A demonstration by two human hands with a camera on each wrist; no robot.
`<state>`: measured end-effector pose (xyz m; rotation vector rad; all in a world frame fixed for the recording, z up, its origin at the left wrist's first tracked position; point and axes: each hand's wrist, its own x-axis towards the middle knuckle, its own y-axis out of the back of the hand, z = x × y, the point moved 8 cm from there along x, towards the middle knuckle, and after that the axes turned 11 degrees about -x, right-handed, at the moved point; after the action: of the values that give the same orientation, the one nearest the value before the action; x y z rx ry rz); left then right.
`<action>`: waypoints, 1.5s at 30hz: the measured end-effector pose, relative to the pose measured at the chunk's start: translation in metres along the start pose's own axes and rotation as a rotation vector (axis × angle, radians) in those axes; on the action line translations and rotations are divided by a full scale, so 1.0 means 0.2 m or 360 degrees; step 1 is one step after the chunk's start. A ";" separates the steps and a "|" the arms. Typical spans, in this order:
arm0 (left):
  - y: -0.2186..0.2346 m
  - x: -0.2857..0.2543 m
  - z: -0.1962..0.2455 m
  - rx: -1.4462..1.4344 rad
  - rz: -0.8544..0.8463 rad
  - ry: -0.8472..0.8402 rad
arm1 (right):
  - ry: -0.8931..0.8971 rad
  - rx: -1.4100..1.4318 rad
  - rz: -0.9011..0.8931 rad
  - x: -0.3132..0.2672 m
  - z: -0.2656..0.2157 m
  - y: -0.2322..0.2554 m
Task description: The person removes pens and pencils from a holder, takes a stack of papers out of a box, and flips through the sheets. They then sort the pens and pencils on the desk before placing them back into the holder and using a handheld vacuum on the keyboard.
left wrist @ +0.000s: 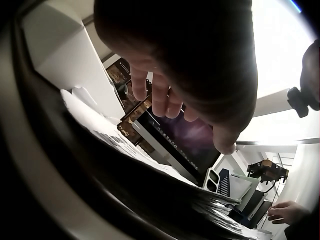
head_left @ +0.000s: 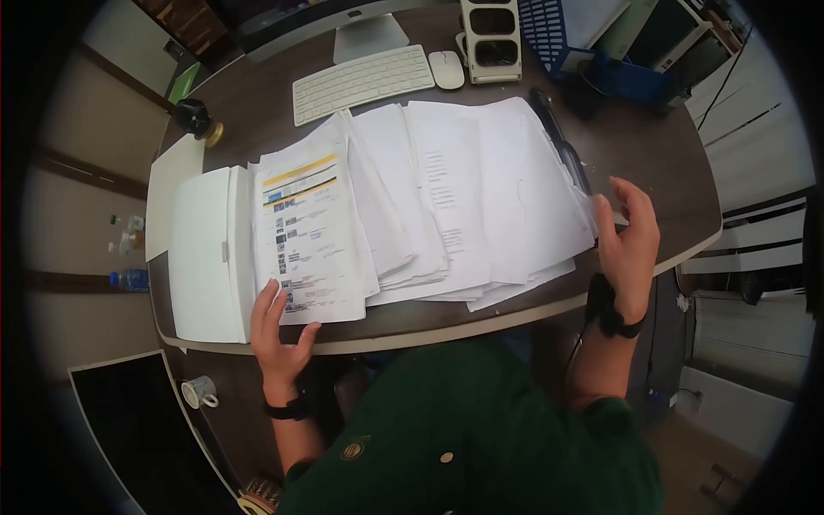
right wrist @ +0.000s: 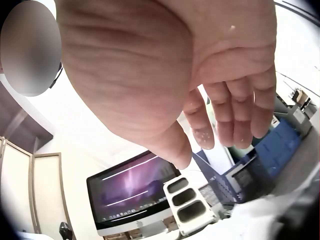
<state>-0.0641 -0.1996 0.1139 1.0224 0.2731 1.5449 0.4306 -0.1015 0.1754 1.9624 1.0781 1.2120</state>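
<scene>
Overlapping stacks of white paper [head_left: 515, 197] fan across the desk in front of the person. The leftmost stack is topped by a printed sheet [head_left: 322, 245] with yellow bands and small pictures. At that sheet's lower left corner is the left hand [head_left: 279, 335], fingers loosely extended, fingertips over its edge. Beyond the right edge of the papers the right hand [head_left: 631, 249] is raised, thumb apart from the fingers and nothing in its grasp. In the right wrist view the palm of the right hand [right wrist: 200, 75] shows bare, with small white specks on the skin.
A white box file [head_left: 202, 257] lies left of the papers. Behind them are a keyboard [head_left: 365, 81], a mouse [head_left: 446, 69], a white three-slot holder [head_left: 493, 43] and a blue file rack [head_left: 545, 34]. A dark long object [head_left: 562, 142] lies along the right side.
</scene>
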 end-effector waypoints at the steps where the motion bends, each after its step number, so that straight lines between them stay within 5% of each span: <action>1: -0.01 -0.01 0.00 -0.0003 0.0001 -0.0002 | -0.0043 -0.0059 -0.0013 -0.03 0.05 0.00; 12: -0.24 0.02 -0.02 -0.0102 -0.0259 0.0134 | -0.0167 -0.0136 -0.0321 -0.20 0.30 -0.10; 21: -0.27 0.00 -0.03 0.0024 -0.0335 0.0117 | 0.0267 0.0141 -0.0711 -0.19 0.31 -0.17; 45: -0.27 -0.03 -0.10 0.0035 -0.0197 0.0103 | 0.0291 -0.0448 -0.0691 -0.05 0.62 -0.19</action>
<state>-0.0415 -0.1830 0.0634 0.9557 0.3923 1.4675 0.5292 -0.0987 0.0896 1.3393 1.2651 1.2338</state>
